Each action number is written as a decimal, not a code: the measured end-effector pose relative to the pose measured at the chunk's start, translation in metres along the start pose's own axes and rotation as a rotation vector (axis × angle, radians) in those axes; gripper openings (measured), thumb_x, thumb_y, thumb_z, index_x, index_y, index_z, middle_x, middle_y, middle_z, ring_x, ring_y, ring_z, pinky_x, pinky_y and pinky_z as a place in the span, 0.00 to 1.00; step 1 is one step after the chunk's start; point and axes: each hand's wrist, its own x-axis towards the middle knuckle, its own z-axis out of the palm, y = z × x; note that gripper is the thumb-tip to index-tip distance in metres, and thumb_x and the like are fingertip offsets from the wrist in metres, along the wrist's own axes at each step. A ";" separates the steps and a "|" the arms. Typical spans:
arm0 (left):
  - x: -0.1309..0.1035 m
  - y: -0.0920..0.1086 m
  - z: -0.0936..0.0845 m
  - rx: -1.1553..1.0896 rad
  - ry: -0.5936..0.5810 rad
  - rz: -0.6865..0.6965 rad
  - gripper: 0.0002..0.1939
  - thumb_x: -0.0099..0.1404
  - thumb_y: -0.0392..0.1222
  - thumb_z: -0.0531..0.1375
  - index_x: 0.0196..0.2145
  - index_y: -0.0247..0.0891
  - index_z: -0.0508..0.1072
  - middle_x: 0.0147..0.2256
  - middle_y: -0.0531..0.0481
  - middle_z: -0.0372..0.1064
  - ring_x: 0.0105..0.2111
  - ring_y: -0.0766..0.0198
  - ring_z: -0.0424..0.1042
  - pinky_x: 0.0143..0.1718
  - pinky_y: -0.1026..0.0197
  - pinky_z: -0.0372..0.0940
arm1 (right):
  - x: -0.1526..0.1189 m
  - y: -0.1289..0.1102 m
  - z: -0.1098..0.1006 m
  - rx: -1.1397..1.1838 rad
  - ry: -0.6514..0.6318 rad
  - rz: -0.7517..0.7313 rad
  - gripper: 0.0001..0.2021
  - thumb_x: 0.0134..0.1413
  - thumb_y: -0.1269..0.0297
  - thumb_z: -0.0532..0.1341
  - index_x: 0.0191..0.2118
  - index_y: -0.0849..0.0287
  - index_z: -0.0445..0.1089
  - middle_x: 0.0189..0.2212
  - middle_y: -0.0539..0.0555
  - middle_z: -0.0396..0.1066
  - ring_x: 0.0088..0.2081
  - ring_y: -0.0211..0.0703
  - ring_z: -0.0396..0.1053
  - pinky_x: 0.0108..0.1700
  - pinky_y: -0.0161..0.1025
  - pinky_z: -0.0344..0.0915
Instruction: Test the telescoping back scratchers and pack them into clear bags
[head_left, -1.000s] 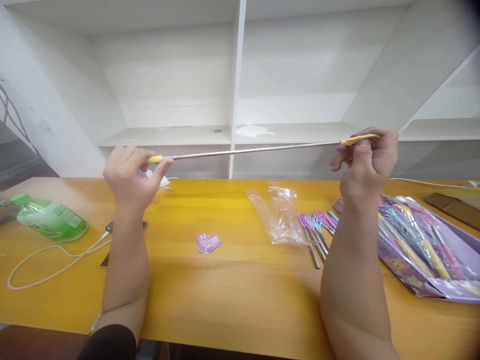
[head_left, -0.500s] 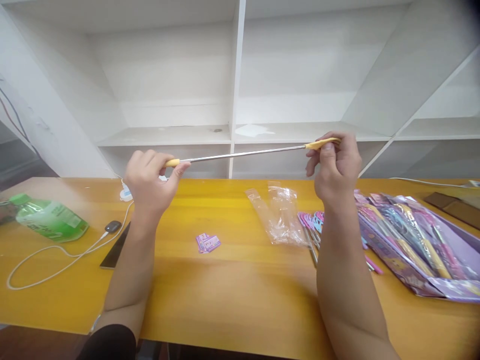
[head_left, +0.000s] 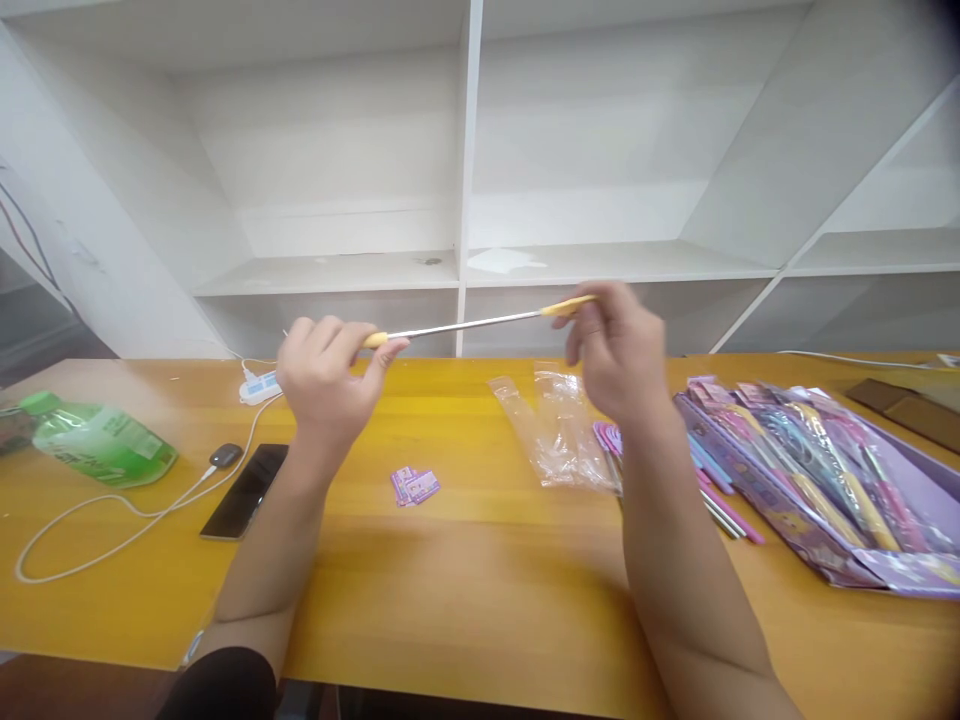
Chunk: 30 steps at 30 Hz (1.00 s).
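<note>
A thin silver telescopic rod (head_left: 472,324) with yellow ends spans the space between my two hands, above the table's back edge. My left hand (head_left: 330,375) is closed round its yellow left end, thumb lying along it. At the other side my right hand (head_left: 619,345), somewhat blurred, pinches the flatter yellow piece. The rod slopes slightly up to the right. Below it on the table lie small purple cards (head_left: 414,486) and clear plastic bags (head_left: 559,430).
A purple box (head_left: 810,530) of wrapped sticks stands at the right, with loose coloured rods (head_left: 727,510) beside it. A green bottle (head_left: 105,440), a white cable, a phone (head_left: 247,490) and a power strip (head_left: 259,386) lie left. White shelves (head_left: 337,272) rise behind.
My hands have come closer together, the right one moving left and slightly down, the left one a little right. The silver part of the rod between them looks shorter.
</note>
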 end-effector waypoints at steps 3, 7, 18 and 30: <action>-0.003 0.006 0.004 0.035 -0.019 0.010 0.20 0.72 0.62 0.68 0.33 0.43 0.79 0.24 0.51 0.63 0.29 0.58 0.56 0.34 0.54 0.49 | -0.005 -0.008 0.020 -0.076 -0.100 -0.118 0.15 0.68 0.76 0.53 0.50 0.53 0.72 0.34 0.48 0.78 0.27 0.38 0.74 0.39 0.40 0.70; -0.003 0.003 0.004 0.035 -0.017 0.051 0.19 0.71 0.60 0.69 0.34 0.43 0.79 0.23 0.52 0.63 0.29 0.59 0.56 0.33 0.54 0.50 | -0.007 -0.007 0.029 -0.069 -0.141 -0.150 0.21 0.60 0.82 0.51 0.50 0.53 0.72 0.36 0.50 0.79 0.36 0.42 0.79 0.42 0.40 0.71; -0.004 0.010 0.004 0.020 -0.011 0.011 0.22 0.72 0.65 0.66 0.33 0.43 0.78 0.24 0.51 0.61 0.30 0.58 0.56 0.33 0.54 0.49 | -0.008 -0.014 0.021 -0.092 -0.081 -0.214 0.20 0.64 0.81 0.51 0.49 0.51 0.73 0.37 0.50 0.80 0.33 0.41 0.78 0.39 0.39 0.70; -0.013 0.036 0.012 -0.061 -0.006 0.044 0.19 0.74 0.60 0.67 0.34 0.42 0.79 0.24 0.51 0.64 0.30 0.58 0.56 0.33 0.54 0.51 | -0.030 -0.046 0.048 -0.182 -0.122 -0.336 0.25 0.63 0.85 0.51 0.56 0.50 0.69 0.40 0.51 0.79 0.40 0.40 0.79 0.36 0.34 0.67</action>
